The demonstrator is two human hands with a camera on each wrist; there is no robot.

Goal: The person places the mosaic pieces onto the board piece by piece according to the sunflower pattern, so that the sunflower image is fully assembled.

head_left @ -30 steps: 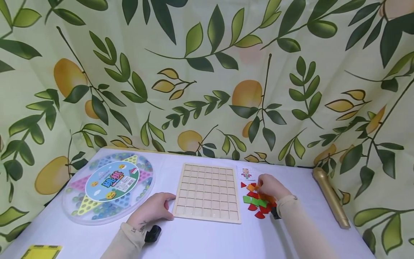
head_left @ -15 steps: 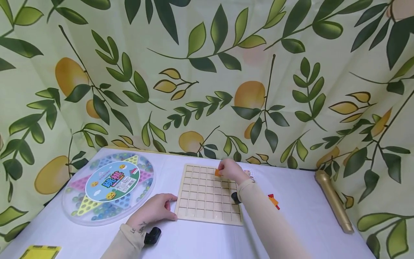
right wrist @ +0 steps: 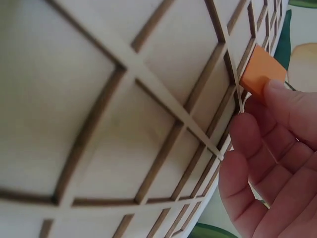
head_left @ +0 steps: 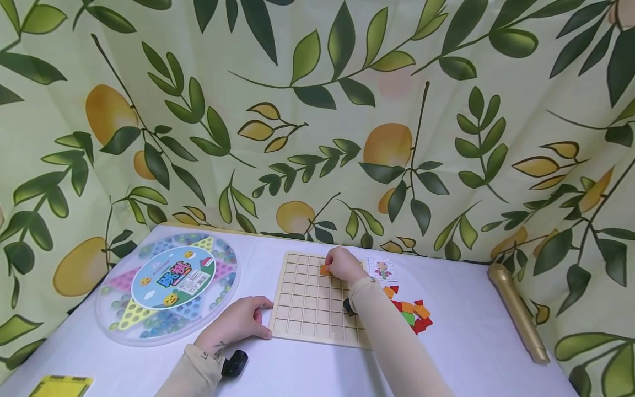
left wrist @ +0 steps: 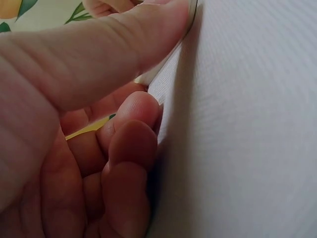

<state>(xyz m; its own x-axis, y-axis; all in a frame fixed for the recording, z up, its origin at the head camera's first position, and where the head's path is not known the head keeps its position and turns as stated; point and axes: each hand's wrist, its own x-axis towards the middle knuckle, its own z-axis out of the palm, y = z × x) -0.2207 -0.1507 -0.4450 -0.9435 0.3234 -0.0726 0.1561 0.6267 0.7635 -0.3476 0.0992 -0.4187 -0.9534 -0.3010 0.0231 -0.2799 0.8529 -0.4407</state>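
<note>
At the far left we see a round game box on the white table, and right of it is our left hand. This hand does not clasp anything: its thumb and forefinger are spread along the left edge of the wooden board and touch it, probably so that it does not slide. Near the far side of the board is our right hand, which pinches an orange tile. In the right wrist view this tile appears tilted beside the thin strips; whether it touches them, we cannot tell. We judge that the step in hand is to put this tile into one square. The next move seems to call for laying it flat, matching its corners with the strips, then loosening the pinch. Farther right lie the picture card, perhaps our pattern, and the loose tiles, partly behind the sleeve.
</note>
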